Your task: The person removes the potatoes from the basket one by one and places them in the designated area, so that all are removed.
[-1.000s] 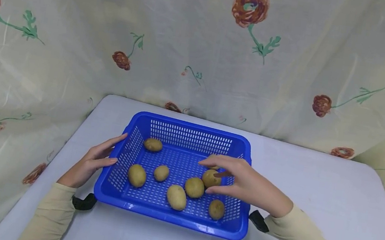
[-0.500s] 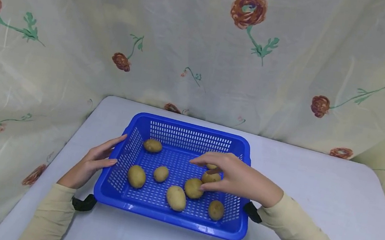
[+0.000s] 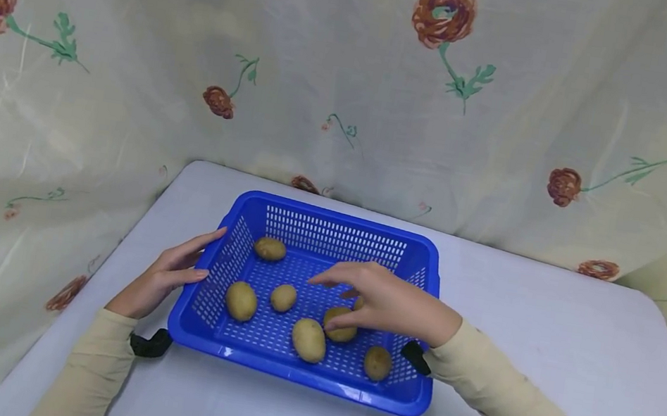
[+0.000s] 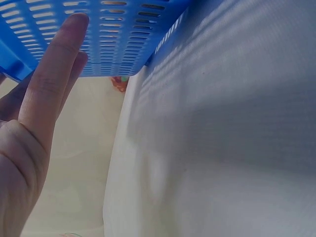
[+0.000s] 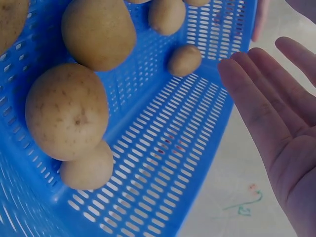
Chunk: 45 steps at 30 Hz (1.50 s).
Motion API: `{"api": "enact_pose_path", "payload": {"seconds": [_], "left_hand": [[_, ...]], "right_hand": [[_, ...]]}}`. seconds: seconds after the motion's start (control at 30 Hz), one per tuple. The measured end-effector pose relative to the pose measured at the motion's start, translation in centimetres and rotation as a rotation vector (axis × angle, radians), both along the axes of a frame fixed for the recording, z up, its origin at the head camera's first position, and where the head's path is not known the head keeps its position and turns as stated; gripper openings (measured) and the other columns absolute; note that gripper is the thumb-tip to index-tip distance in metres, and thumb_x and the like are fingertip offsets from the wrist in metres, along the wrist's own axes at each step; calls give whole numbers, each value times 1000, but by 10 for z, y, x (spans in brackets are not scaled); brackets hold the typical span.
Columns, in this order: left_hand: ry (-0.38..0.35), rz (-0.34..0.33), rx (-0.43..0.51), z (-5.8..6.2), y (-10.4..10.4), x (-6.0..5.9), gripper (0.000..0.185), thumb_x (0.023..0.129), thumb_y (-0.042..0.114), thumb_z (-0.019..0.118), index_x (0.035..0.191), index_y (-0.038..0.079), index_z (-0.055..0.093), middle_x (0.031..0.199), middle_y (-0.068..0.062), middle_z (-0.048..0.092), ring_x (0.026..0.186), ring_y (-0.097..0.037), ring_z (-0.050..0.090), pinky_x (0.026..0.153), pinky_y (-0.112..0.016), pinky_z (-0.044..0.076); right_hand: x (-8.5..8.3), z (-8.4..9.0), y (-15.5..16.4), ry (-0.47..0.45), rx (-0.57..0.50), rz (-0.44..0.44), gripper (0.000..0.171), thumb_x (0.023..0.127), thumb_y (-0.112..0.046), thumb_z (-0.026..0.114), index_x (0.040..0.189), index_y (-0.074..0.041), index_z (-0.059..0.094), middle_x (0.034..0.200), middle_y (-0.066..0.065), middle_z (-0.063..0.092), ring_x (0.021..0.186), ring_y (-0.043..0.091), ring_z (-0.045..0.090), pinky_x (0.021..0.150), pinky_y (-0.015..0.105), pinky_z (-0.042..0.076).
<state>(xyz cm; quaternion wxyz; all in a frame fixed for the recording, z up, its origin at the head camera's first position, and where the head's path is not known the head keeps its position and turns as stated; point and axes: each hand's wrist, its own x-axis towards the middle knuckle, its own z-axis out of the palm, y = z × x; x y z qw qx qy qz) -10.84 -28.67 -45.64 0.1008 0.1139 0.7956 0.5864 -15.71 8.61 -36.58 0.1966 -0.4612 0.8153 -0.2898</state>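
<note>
A blue plastic basket [image 3: 295, 387] with slotted walls stands on the white table, several potatoes lying loose inside it. My left hand [image 3: 160, 279] rests against the basket's left side; in the left wrist view its fingers [image 4: 47, 89] lie straight along the outer wall. Over the right half of the basket hovers my right hand [image 3: 375, 299], fingers spread from the thumb and holding nothing. Beneath it one potato [image 3: 340, 325] is partly covered, and another [image 3: 358, 303] is mostly hidden. The right wrist view shows the bare palm [image 5: 281, 123] beside potatoes, including a large one [image 5: 66, 111].
Nearer the basket's front lie an oval potato [image 3: 308, 340] and a round one [image 3: 378, 363]. On the left side are more potatoes [image 3: 241, 301]. A flowered curtain [image 3: 326, 79] hangs behind the white table [image 3: 544, 351].
My right hand has moved left over the basket, from its right side toward the middle, still without a potato. My left hand stays at the basket's left side. The view has shifted slightly.
</note>
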Motion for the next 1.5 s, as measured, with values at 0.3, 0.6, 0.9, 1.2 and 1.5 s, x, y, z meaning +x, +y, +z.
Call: {"api": "enact_pose_path", "payload": {"seconds": [0.3, 0.6, 0.9, 1.2, 1.5], "left_hand": [[-5, -7, 11, 0, 0, -1, 64, 104, 23, 51, 164, 26, 31, 174, -9, 21, 154, -50, 29, 116, -77, 30], [-5, 8, -21, 5, -2, -5, 64, 102, 24, 55, 163, 24, 34, 171, -13, 28, 148, -51, 37, 113, -77, 34], [20, 15, -45, 11, -4, -16, 64, 102, 21, 59, 161, 17, 37, 169, -16, 30, 148, -52, 38, 113, -77, 34], [-22, 40, -37, 11, -2, -26, 69, 102, 22, 61, 164, 14, 30, 169, -17, 30, 148, -48, 41, 115, -71, 37], [-19, 27, -27, 11, -2, -32, 71, 101, 22, 62, 164, 14, 30, 169, -17, 32, 149, -47, 41, 115, -71, 37]], "right_hand": [[-1, -10, -8, 89, 81, 30, 54, 87, -24, 85, 137, -12, 66, 133, 4, 71, 114, 18, 70, 95, 33, 59], [-3, -24, -19, 66, 131, 73, 56, 87, -24, 84, 136, -5, 66, 136, 10, 70, 123, 24, 68, 104, 37, 56], [-1, -37, -26, 78, 162, 111, 55, 85, -22, 85, 134, -4, 67, 136, 8, 70, 126, 22, 67, 109, 31, 53], [4, -47, -31, 128, 223, 144, 55, 85, -24, 86, 134, -6, 68, 137, 7, 70, 129, 20, 64, 113, 34, 50], [3, -46, -35, 122, 236, 129, 56, 84, -23, 86, 134, -5, 68, 135, 7, 70, 127, 20, 66, 109, 30, 52]]}}
